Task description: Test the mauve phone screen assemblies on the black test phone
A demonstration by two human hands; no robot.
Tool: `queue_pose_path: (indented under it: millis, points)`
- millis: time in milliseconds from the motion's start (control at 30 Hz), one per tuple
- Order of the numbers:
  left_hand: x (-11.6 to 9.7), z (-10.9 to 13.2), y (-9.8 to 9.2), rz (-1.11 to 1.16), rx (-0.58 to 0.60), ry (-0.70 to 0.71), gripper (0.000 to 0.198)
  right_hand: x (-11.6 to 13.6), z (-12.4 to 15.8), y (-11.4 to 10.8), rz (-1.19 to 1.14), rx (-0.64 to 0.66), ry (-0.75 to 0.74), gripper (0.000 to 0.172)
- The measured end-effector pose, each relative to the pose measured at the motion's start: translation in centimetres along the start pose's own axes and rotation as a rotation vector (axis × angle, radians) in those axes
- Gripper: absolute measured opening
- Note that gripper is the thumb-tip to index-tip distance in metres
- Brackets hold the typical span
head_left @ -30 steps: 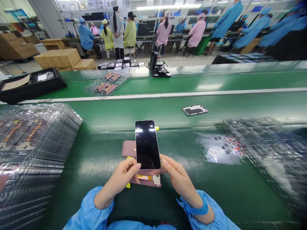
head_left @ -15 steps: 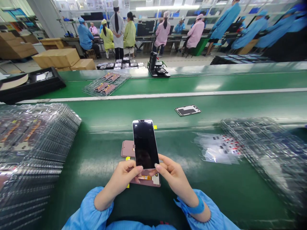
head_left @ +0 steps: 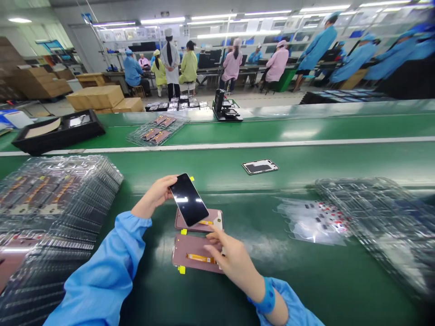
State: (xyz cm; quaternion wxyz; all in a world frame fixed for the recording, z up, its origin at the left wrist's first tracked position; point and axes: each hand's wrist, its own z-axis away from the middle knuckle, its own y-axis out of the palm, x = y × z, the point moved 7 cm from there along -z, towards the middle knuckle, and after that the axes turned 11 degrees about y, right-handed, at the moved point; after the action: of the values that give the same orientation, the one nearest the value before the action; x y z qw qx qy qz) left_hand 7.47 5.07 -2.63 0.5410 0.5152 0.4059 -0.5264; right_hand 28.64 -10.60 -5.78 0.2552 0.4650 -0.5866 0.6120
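Note:
A black phone screen (head_left: 189, 200) with a thin pale rim is tilted above the work surface. My left hand (head_left: 157, 195) grips it by its far left end, thumb on top. My right hand (head_left: 235, 256) has let its fingers come apart below the screen's near end and appears to hold nothing. Under the screen lies a pinkish-brown phone panel (head_left: 216, 216), partly covered. A second pinkish-brown panel (head_left: 180, 250), with an orange flex cable (head_left: 200, 258) and yellow tabs, lies nearer to me. My right fingers hover over or touch its right end; I cannot tell which.
Stacked clear plastic trays (head_left: 102, 174) stand at left, more clear trays (head_left: 367, 203) at right. Thin clear films (head_left: 307, 217) lie beside those. Farther out are a phone back part (head_left: 260, 166), a clear tray of panels (head_left: 136, 136) and a black stand (head_left: 220, 108).
My left hand has moved from the screen's near end to its far end. The screen has turned and shifted left. My right hand has let go of it, and both panels now show more.

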Motion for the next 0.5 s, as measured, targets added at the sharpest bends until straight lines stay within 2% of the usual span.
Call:
queue_pose_path:
  millis: [67, 133, 233, 367, 433, 500]
  points:
    - [-0.3, -2.2, -1.9, -0.031, -0.123, 0.070, 0.027, 0.8, 0.3, 0.6, 0.160, -0.020, -0.139, 0.035]
    - [-0.3, -3.9, -3.7, -0.092, -0.233, 0.122, 0.026, 1.5, 0.5, 1.4, 0.207, 0.028, -0.207, 0.029]
    - [-0.3, -5.2, -6.1, -0.252, -0.361, 0.181, 0.029, 2.5, 0.9, 2.6, 0.352, 0.091, -0.295, 0.031]
    - [-1.9, -3.9, -7.7, -0.554, -0.491, 0.294, 0.034, 2.3, 1.6, 3.6, 0.529, 0.096, -0.389, 0.041]
    - [-3.3, -2.3, -7.3, -0.716, -0.475, 0.357, 0.034, 1.9, 2.0, 4.0, 0.606, 0.056, -0.499, 0.040]
    - [-5.1, -0.1, -6.3, -0.872, -0.393, 0.417, 0.031, 1.2, 2.4, 4.3, 0.658, 0.002, -0.646, 0.037]
